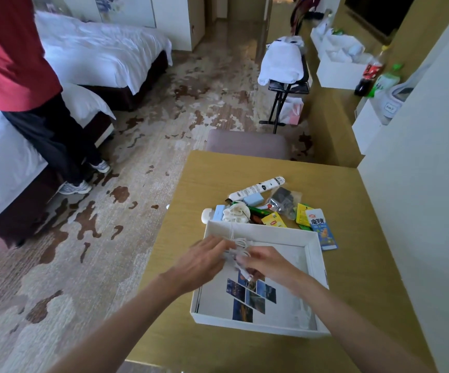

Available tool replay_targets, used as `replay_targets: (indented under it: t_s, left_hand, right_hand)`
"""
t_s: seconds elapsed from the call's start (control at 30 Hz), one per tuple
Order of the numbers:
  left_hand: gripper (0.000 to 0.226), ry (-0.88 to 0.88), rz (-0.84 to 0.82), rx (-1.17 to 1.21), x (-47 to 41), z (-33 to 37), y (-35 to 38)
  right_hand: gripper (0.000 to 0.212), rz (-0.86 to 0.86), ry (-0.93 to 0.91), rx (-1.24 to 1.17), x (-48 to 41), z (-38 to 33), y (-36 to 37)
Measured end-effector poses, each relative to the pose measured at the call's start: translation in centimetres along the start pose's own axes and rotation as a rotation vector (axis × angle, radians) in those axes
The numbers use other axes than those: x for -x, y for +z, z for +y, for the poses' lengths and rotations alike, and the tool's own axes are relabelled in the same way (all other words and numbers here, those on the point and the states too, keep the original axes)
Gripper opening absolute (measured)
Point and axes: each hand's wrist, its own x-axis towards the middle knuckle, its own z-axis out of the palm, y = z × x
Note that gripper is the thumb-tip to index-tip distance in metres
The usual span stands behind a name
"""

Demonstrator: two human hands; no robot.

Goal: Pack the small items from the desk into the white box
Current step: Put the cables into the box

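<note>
Nearest, the white box (244,323) sits open on the wooden surface (366,224), and a sheet printed with small photographs (250,294) lies flat on its floor. Both hands work above the box's middle. The right hand (267,262) has its grip curled in and pinching a bundle of white cable (238,249), with one end of the cable dangling just under the fingers. The left hand (204,261) reaches its fingers to the same bundle, but it is blurred, so I cannot tell whether its grip pinches the cable or only touches it. A strand of cable runs up over the far rim. Just beyond that rim the other small items are heaped, touching one another: a white spotted tube (258,187), a yellow tea sachet (274,219), a blue snack packet (321,232) and a dark clear-wrapped packet (283,201). The step in hand looks like gathering the cable to lay it in the box. The next move likely calls for lowering the bundle onto the sheet, releasing it, then reaching over the rim to the heap. Farther off stand a chair (247,144) and a bed (96,49).
</note>
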Motion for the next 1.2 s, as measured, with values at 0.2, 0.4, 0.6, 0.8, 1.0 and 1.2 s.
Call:
replay_targets:
  t_s: [0.2,0.4,0.6,0.8,1.0,1.2]
  left_hand:
    - [0.042,-0.033,-0.139,-0.143,-0.4,0.4,1.2]
    - [0.034,-0.049,-0.110,-0.182,0.5,-0.5,1.0]
    - [0.024,-0.184,-0.003,-0.113,0.6,-0.6,0.8]
    - [0.018,-0.372,0.106,0.046,-0.2,-0.9,-0.2]
    - [0.019,-0.443,0.122,0.056,-0.9,-1.8,-0.1]
    - [0.014,-0.398,0.161,0.102,-2.5,-3.2,-0.3]
  right_hand:
    - [0.008,0.097,-0.123,0.313,-0.8,2.0,0.3]
    - [0.012,0.173,-0.058,0.477,-2.8,5.6,1.5]
    - [0.033,0.356,-0.185,0.857,-3.5,6.3,2.7]
    - [0.027,0.515,-0.435,1.243,-4.0,5.9,2.9]
    - [0.031,0.573,-0.482,1.360,-4.7,5.2,2.8]
    - [0.033,0.571,-0.395,1.371,-5.3,4.3,1.9]
